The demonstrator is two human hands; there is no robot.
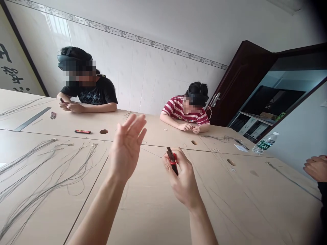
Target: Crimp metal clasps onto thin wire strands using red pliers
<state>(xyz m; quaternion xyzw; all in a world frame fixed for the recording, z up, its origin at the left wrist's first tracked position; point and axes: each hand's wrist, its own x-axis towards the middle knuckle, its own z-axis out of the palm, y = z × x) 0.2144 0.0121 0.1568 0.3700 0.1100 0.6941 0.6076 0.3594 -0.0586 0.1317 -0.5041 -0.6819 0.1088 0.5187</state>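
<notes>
My left hand [127, 149] is raised above the table, palm showing and fingers stretched out, with nothing in it. To its right, my right hand [182, 177] is closed around a small black-and-red handheld tool [173, 166] with a dark, narrow top pointing up. Whether the tool is a lighter or a cutter I cannot tell. A thin dark thread [152, 152] runs between the two hands, reaching the fingers of my right hand. Its far end is hard to make out.
Bundles of grey cords [63, 177] lie on the left of the table. Behind them are a black-and-red stick-shaped item [82, 131] and a metal ruler [32, 119]. Two people sit opposite; another person's hand [316, 168] shows at right, near a water bottle [265, 143].
</notes>
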